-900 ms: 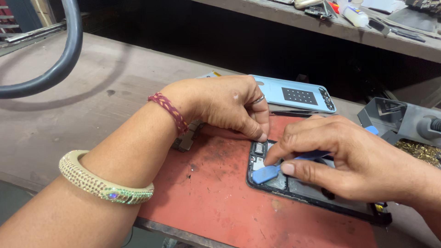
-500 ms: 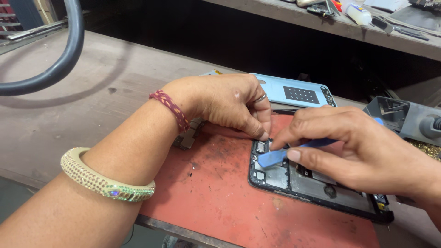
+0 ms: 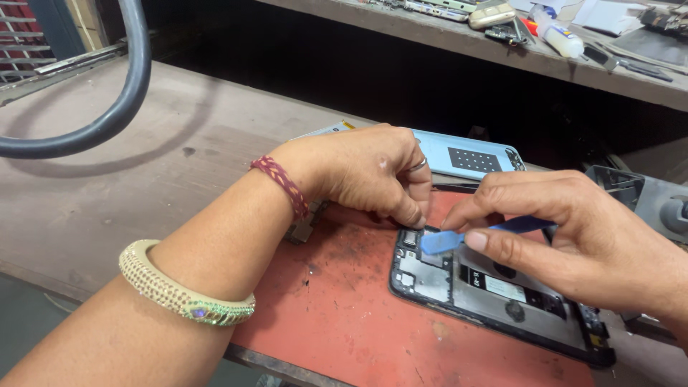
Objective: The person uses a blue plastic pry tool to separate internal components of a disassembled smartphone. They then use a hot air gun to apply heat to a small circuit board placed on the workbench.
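I see an opened phone [image 3: 494, 294] on the red mat [image 3: 344, 322], its light-blue back cover [image 3: 466, 154] already off and lying just beyond the fingers. My left hand [image 3: 365, 172] presses fingertips together at the phone's top corner; my right hand [image 3: 573, 229] pinches a blue pry tool [image 3: 459, 236] beside them. Inner parts look still seated, so I judge disassembly barely past the cover stage.

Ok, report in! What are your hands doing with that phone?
Left hand pinning opened phone top edge. Right hand gripping blue pry tool, tip inside. Nothing blocking.
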